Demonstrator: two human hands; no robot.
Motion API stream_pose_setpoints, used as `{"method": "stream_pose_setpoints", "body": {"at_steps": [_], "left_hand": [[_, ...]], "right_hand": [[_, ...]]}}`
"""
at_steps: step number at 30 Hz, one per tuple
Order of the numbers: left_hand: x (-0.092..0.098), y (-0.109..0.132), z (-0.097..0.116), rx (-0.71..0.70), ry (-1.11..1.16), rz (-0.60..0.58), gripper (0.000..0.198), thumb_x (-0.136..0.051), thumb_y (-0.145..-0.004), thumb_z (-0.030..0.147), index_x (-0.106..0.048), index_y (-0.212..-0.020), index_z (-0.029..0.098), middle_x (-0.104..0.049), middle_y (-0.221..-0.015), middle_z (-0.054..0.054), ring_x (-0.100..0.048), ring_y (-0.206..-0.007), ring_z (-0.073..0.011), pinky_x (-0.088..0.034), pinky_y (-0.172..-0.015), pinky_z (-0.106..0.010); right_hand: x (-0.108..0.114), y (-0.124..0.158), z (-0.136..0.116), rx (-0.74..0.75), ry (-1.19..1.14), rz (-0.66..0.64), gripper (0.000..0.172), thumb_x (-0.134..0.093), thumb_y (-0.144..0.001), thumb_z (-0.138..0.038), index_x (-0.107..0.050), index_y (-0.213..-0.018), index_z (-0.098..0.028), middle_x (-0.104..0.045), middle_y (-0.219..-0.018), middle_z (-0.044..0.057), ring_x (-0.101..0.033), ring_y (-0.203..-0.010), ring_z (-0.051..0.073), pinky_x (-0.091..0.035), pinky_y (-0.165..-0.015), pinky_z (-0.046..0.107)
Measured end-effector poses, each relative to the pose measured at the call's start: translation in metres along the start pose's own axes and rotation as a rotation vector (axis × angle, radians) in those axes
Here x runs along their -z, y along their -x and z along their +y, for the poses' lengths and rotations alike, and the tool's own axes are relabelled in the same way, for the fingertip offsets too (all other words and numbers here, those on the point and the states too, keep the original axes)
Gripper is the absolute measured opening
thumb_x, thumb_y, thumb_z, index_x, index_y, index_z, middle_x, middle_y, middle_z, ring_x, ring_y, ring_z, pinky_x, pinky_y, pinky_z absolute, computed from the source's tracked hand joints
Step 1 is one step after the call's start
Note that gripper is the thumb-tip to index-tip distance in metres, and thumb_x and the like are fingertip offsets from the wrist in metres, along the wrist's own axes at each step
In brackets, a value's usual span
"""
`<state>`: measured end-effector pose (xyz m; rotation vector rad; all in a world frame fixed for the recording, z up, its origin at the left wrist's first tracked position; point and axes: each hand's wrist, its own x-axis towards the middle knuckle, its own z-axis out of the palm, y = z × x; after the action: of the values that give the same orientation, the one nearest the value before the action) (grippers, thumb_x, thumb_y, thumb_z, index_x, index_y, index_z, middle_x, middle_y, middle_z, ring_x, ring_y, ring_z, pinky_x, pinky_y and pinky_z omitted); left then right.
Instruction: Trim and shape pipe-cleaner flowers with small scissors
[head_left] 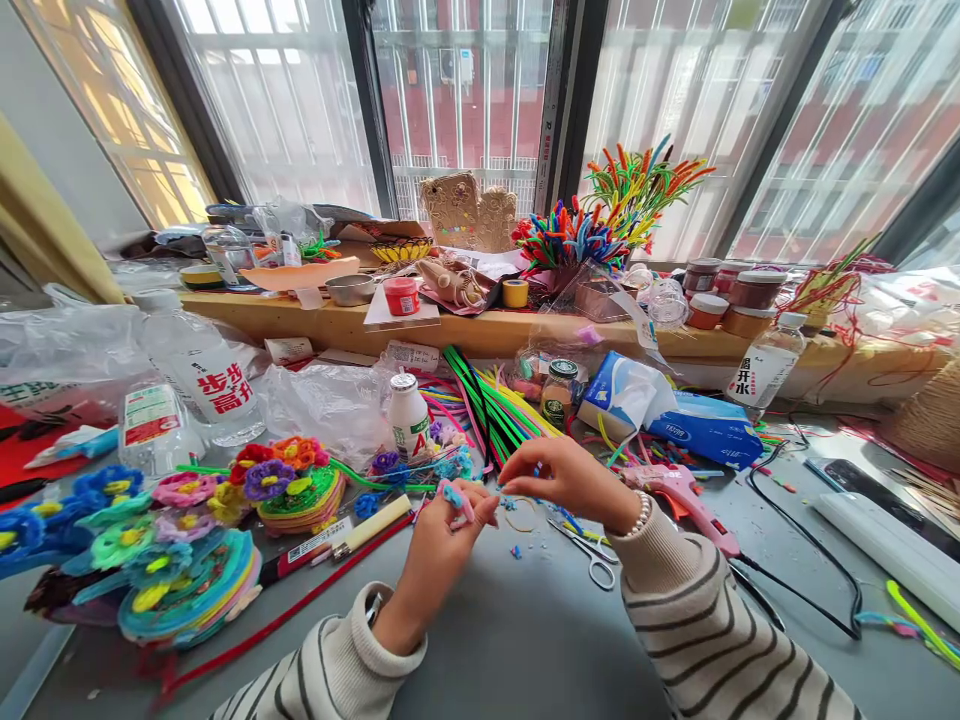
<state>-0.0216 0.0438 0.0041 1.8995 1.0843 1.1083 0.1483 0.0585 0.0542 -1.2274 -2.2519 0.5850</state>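
My left hand (446,535) is closed around a small piece of bent pink and blue pipe cleaner (459,502), which shows above the fingers. Close by on its right, my right hand (559,478) has thumb and forefinger brought together in a pinch. Whatever is between those fingertips is too small to make out. Beneath the right hand, silver scissors (596,560) lie on the grey table (517,640) beside small blue scraps (516,551). A pink glue gun (694,505) rests by my right wrist.
Fuzzy flowers (161,535) on layered discs stand at left. Green pipe cleaners (480,400) lie behind my hands. Water bottles (214,375), a small white bottle (409,415), a glass jar (559,392) and a tissue pack (675,415) surround them. A black cable (810,590) runs at right.
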Motion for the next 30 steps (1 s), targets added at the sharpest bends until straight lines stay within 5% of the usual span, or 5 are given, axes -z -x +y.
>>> {"method": "stream_pose_setpoints", "body": {"at_steps": [15,17,22,26,30], "left_hand": [[0.001,0.0,-0.002,0.05,0.017,0.043,0.024,-0.049,-0.073,0.034,-0.057,-0.06,0.015,-0.055,-0.075,-0.004,-0.053,-0.071,-0.0149,-0.041,-0.064,-0.026],[0.001,0.0,-0.003,0.038,0.005,0.089,0.024,-0.048,-0.074,0.033,-0.056,-0.06,0.016,-0.054,-0.073,-0.004,-0.053,-0.071,-0.0151,-0.041,-0.064,-0.025],[0.0,0.001,-0.004,0.018,-0.009,0.114,0.022,-0.045,-0.076,0.031,-0.052,-0.061,0.017,-0.053,-0.069,-0.002,-0.052,-0.07,-0.0139,-0.041,-0.066,-0.025],[-0.002,0.001,-0.003,0.016,-0.001,0.096,0.023,-0.047,-0.075,0.033,-0.049,-0.058,0.017,-0.052,-0.067,-0.001,-0.051,-0.068,-0.0137,-0.041,-0.066,-0.025],[-0.002,0.001,-0.001,0.069,0.047,0.07,0.031,-0.04,-0.077,0.038,-0.051,-0.057,0.017,-0.053,-0.062,-0.002,-0.051,-0.063,-0.0139,-0.042,-0.059,-0.025]], "right_hand": [[-0.012,0.013,-0.006,0.07,0.165,-0.025,0.011,-0.055,-0.074,-0.023,-0.064,-0.068,-0.019,-0.062,-0.065,-0.001,-0.054,-0.062,0.009,-0.036,-0.057,0.017],[0.012,0.021,0.004,-0.044,0.235,-0.068,0.012,-0.054,-0.074,-0.025,-0.064,-0.069,-0.021,-0.063,-0.064,-0.002,-0.055,-0.06,0.011,-0.035,-0.056,0.018],[0.08,0.061,0.051,-0.783,0.664,0.192,0.015,-0.049,-0.074,-0.026,-0.063,-0.072,-0.02,-0.064,-0.071,0.005,-0.056,-0.064,0.019,-0.035,-0.052,0.025],[0.094,0.081,0.083,-0.785,0.692,0.397,0.038,-0.056,-0.068,-0.021,-0.051,-0.104,-0.011,-0.06,-0.094,0.01,-0.055,-0.083,0.021,-0.039,-0.067,0.028],[0.085,0.075,0.083,-0.787,0.664,0.41,0.026,-0.049,-0.074,-0.029,-0.057,-0.093,-0.013,-0.061,-0.093,0.009,-0.056,-0.081,0.022,-0.04,-0.069,0.029]]}}
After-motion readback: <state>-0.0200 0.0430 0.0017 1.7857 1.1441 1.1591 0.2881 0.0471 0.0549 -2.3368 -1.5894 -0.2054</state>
